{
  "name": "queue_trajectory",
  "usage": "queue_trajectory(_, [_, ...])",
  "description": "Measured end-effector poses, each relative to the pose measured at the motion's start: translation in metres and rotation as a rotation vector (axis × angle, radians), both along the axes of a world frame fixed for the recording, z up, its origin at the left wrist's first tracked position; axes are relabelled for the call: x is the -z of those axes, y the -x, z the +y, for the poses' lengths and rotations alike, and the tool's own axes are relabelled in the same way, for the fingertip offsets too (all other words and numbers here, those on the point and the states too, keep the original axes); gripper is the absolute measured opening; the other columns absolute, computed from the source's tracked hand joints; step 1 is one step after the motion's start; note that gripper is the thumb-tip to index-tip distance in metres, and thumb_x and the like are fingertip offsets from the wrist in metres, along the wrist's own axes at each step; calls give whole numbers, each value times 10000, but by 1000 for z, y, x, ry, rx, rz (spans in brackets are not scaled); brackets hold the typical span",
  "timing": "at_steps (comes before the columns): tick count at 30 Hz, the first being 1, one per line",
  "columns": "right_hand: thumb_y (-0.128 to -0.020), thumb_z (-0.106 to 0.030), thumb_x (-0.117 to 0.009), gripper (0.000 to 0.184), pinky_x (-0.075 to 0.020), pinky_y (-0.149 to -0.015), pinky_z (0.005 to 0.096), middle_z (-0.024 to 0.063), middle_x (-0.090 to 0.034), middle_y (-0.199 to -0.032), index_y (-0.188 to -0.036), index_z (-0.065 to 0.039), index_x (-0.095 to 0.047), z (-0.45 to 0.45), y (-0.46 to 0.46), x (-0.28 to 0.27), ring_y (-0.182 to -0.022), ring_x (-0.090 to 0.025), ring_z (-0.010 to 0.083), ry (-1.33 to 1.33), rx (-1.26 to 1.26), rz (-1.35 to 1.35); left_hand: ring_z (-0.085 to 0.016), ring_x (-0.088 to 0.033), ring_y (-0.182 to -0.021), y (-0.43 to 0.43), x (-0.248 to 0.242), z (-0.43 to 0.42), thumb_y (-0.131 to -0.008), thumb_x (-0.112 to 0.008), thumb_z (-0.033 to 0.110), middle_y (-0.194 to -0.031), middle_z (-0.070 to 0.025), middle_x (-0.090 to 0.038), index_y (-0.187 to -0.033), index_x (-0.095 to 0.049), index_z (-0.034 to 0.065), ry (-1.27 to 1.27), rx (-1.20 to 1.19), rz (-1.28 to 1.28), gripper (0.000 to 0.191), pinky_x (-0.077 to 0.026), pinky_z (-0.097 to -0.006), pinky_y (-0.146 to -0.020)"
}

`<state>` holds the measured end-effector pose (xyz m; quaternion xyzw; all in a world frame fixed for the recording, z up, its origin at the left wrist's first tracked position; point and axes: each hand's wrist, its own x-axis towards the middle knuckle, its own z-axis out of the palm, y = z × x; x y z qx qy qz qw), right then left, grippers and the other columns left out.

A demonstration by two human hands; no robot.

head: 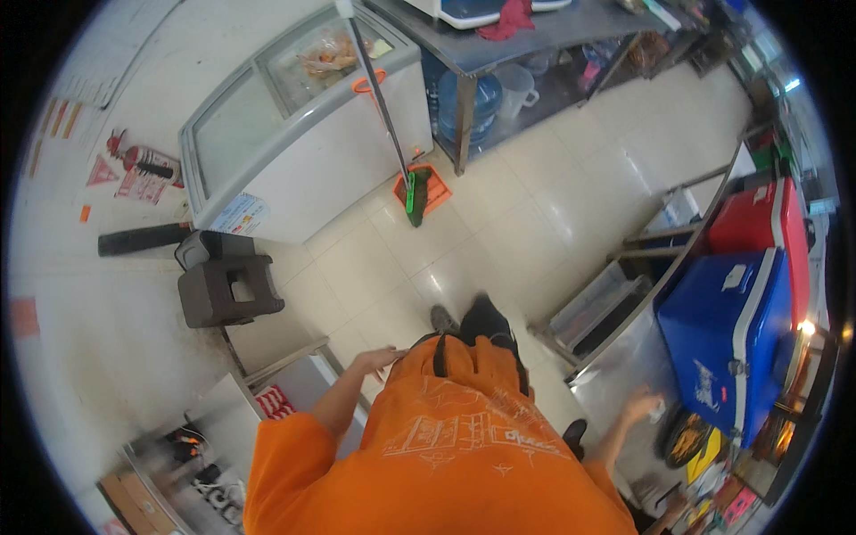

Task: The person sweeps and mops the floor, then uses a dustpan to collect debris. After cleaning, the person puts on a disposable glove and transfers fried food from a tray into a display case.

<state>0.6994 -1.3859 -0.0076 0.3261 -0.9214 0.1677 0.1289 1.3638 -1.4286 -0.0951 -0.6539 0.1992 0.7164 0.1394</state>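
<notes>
My left hand (pixel 379 362) hangs beside my left hip, its fingers slightly spread, with nothing visible in it. On the other side, my right hand (pixel 643 405) is over the stainless steel counter (pixel 602 374), with a small whitish thing (pixel 657 410) at its fingers; blur hides whether it is gripped. Close to that hand lies a round black container with orange-brown food (pixel 687 440). A blue cooler box (pixel 719 341) stands on the counter beyond it. On the tiled floor ahead, a broom with green bristles (pixel 418 197) rests on an orange dustpan (pixel 438 187).
A chest freezer (pixel 348 154) with a glass top stands ahead left, near a metal table (pixel 481 50) with a large blue water bottle (pixel 478 107) beneath. A dark plastic stool (pixel 214 294) is at left. Beside the blue cooler is a red one (pixel 749 214). Another person's arm (pixel 669 515) shows lower right.
</notes>
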Motion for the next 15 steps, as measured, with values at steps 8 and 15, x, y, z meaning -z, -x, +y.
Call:
queue_trajectory(8, [-887,-184,-578,384,-418,-941,435,248,-571,-1155,-1178,63,-540,-135,-279,107,-1093,-543,358,-695,-832,-942,-314,-695,-904,-22,-29,-62,-853,-585,266,-979,-224,-693,-1019,-693,-17,248,679,126,346,-565,-466,-695])
queue_trajectory(15, [-897,-169,-540,296,-456,-867,388,223,-611,-1065,-1082,59,-583,-366,-456,78,-1020,-580,316,-1010,-1701,-787,-260,-668,-966,-3,-91,-18,-848,-660,273,-998,-126,-714,-1023,-697,19,672,-920,-231,311,-512,-382,-853])
